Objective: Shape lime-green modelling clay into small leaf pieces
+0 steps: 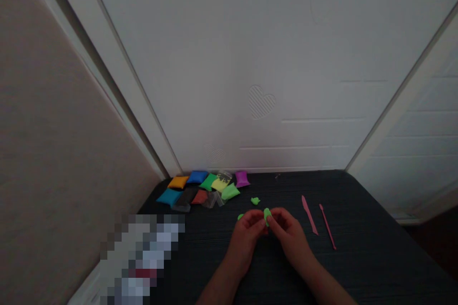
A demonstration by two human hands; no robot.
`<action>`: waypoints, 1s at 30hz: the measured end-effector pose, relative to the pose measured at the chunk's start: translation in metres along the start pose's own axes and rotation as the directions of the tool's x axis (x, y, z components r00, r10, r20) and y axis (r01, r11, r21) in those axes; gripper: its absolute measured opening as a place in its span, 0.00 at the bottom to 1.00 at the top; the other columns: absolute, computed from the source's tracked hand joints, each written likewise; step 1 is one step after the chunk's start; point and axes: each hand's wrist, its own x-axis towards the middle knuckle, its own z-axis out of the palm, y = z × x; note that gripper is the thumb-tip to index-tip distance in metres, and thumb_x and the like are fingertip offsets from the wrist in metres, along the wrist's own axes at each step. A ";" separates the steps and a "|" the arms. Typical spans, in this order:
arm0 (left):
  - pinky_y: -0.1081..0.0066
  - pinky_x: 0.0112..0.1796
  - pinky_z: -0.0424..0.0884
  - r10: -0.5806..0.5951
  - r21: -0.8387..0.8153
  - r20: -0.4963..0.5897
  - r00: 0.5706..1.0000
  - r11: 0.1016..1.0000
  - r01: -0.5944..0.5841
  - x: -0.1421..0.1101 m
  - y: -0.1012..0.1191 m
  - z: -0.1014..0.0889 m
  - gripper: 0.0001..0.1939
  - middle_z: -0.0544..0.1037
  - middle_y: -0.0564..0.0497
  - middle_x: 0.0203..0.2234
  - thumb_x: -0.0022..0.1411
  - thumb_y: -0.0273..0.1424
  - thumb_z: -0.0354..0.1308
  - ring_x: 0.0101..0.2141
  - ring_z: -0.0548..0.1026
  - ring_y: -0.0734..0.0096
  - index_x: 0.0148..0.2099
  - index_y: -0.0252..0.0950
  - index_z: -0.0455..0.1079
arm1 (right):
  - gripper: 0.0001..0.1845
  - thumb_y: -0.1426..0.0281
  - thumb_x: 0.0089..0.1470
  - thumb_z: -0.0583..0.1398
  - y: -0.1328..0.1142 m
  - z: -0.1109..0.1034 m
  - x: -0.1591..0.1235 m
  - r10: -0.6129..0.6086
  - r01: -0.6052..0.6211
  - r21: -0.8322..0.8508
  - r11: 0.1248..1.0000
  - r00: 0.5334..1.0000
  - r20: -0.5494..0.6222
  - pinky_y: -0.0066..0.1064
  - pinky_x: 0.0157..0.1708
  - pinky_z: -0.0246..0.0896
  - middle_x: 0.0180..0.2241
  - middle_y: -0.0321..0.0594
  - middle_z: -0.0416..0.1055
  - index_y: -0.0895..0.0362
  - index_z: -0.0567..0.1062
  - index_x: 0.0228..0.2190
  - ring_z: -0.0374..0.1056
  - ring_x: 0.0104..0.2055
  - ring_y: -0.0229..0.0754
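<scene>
Between the fingertips of both hands is a small piece of light green modelling clay point(267, 217), held above the dark table. My left hand point(248, 228) pinches it from the left, thumb bent inward. From the other side my right hand point(286, 228) grips the same piece with thumb and fingers. Another bit of green clay point(241, 217) shows just behind my left fingers, partly hidden by them. Farther back on the table lies a small green clay lump point(255, 200). To the right rest a pink plastic clay knife point(309, 214) and a thin pink modelling tool point(327, 227).
Several coloured clay packets lie at the back left, among them an orange packet point(178, 182), a blue packet point(197, 177) and a purple packet point(242, 179). A blurred-out item point(143, 257) covers the table's left edge. Behind the dark table point(372, 248) rises a white panel point(214, 57).
</scene>
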 end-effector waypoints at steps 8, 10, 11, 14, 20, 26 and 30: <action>0.74 0.34 0.64 0.104 0.248 -0.041 0.994 0.964 -0.091 0.001 0.001 -0.001 0.09 0.74 0.51 0.29 0.49 0.28 0.61 0.31 0.69 0.74 0.36 0.34 0.69 | 0.10 0.62 0.47 0.58 0.004 -0.004 0.001 -0.042 0.037 -0.086 0.996 0.998 -0.054 0.31 0.32 0.61 0.27 0.37 0.70 0.56 0.71 0.30 0.66 0.30 0.41; 0.74 0.34 0.64 0.115 0.262 -0.069 0.991 0.961 -0.093 0.001 0.003 -0.001 0.09 0.74 0.51 0.29 0.49 0.29 0.61 0.31 0.70 0.73 0.36 0.34 0.70 | 0.11 0.62 0.48 0.57 0.001 -0.005 0.001 -0.039 0.038 -0.065 0.997 0.999 -0.017 0.32 0.34 0.61 0.29 0.38 0.71 0.56 0.72 0.31 0.67 0.32 0.41; 0.74 0.34 0.64 0.120 0.262 -0.085 0.989 0.960 -0.094 0.002 0.003 -0.002 0.09 0.74 0.51 0.29 0.49 0.29 0.61 0.30 0.70 0.74 0.36 0.34 0.70 | 0.11 0.62 0.49 0.57 0.000 -0.005 0.001 -0.037 0.037 -0.049 0.998 0.999 0.001 0.32 0.35 0.61 0.31 0.39 0.71 0.55 0.72 0.32 0.67 0.33 0.41; 0.74 0.34 0.63 0.145 0.249 -0.123 0.982 0.962 -0.111 0.003 0.002 -0.003 0.09 0.75 0.51 0.28 0.49 0.29 0.61 0.30 0.70 0.75 0.36 0.34 0.70 | 0.12 0.63 0.49 0.56 -0.001 -0.005 0.001 -0.035 0.036 -0.016 0.999 0.998 0.047 0.33 0.39 0.61 0.34 0.39 0.72 0.55 0.72 0.35 0.68 0.36 0.42; 0.74 0.33 0.64 0.180 0.234 -0.146 0.973 0.962 -0.143 0.004 0.001 -0.001 0.11 0.75 0.51 0.29 0.47 0.29 0.62 0.30 0.71 0.74 0.36 0.35 0.70 | 0.11 0.63 0.49 0.56 0.004 -0.005 0.002 -0.070 0.067 -0.198 0.978 0.997 -0.008 0.32 0.34 0.61 0.29 0.37 0.72 0.55 0.73 0.32 0.67 0.32 0.41; 0.73 0.33 0.64 0.172 0.362 -0.062 0.983 0.922 -0.138 0.001 0.003 0.004 0.12 0.74 0.49 0.31 0.49 0.31 0.60 0.32 0.70 0.70 0.39 0.35 0.69 | 0.09 0.64 0.50 0.55 0.002 -0.010 0.002 -0.104 0.093 -0.263 0.960 0.994 -0.027 0.30 0.32 0.60 0.28 0.36 0.71 0.56 0.71 0.30 0.66 0.31 0.39; 0.72 0.34 0.63 0.170 0.436 -0.064 0.983 0.891 -0.126 -0.001 0.004 0.005 0.09 0.73 0.51 0.28 0.50 0.33 0.59 0.31 0.69 0.70 0.35 0.35 0.70 | 0.07 0.66 0.51 0.55 -0.001 -0.011 0.001 -0.146 0.135 -0.355 0.925 0.989 -0.005 0.31 0.33 0.60 0.28 0.36 0.70 0.55 0.70 0.30 0.66 0.32 0.40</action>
